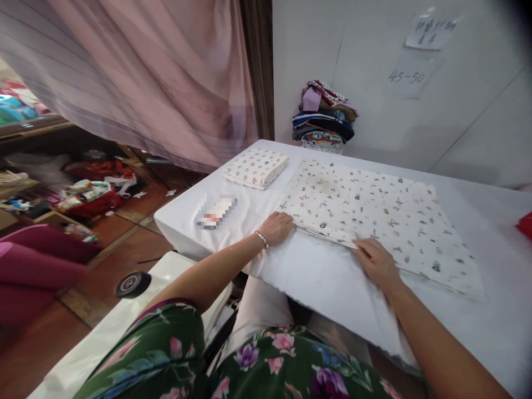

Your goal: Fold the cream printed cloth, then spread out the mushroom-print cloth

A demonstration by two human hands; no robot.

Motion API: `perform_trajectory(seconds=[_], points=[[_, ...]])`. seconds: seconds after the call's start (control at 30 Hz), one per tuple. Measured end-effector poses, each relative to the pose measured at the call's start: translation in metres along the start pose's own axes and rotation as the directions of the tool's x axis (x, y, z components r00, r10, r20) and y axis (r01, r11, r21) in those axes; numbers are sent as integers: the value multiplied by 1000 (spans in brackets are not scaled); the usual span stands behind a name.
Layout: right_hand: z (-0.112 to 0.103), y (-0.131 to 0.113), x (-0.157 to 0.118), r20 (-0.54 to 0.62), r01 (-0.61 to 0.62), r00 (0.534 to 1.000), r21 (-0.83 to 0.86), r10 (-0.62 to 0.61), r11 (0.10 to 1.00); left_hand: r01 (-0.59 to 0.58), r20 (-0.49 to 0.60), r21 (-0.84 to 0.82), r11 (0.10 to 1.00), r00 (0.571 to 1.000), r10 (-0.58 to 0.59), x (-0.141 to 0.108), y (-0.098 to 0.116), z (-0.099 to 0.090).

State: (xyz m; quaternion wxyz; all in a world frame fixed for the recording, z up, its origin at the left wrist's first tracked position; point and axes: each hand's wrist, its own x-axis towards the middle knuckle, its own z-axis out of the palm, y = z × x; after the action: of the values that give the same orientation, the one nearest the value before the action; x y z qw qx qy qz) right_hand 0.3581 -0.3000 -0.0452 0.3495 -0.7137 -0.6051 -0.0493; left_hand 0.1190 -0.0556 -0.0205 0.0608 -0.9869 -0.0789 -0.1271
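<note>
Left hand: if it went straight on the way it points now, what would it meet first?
The left hand would likely first meet the wide white cloth with small printed motifs that it touches; whether on top or edge-on is unclear.

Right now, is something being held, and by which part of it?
The larger printed cloth, by its near edge, in the left hand and right hand.
</note>
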Motion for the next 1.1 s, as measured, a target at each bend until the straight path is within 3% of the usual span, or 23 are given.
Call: perform_trajectory(seconds=[0.37,0.5,0.7,1.1], points=[[2,7,-1,47,-27,999,44,25,999,-29,-19,164,986,999,32,13,1,8],[0,5,-1,67,-27,997,24,26,999,-35,-27,124,992,999,39,12,-1,2],[0,0,1,100,77,993,-71,-70,995,-115,-38,50,992,992,116,-5,-6,-15],[1,-4,1,67,156,987,-138,-147,978,-63,-179,-28,998,982,57,-18,2,-10]])
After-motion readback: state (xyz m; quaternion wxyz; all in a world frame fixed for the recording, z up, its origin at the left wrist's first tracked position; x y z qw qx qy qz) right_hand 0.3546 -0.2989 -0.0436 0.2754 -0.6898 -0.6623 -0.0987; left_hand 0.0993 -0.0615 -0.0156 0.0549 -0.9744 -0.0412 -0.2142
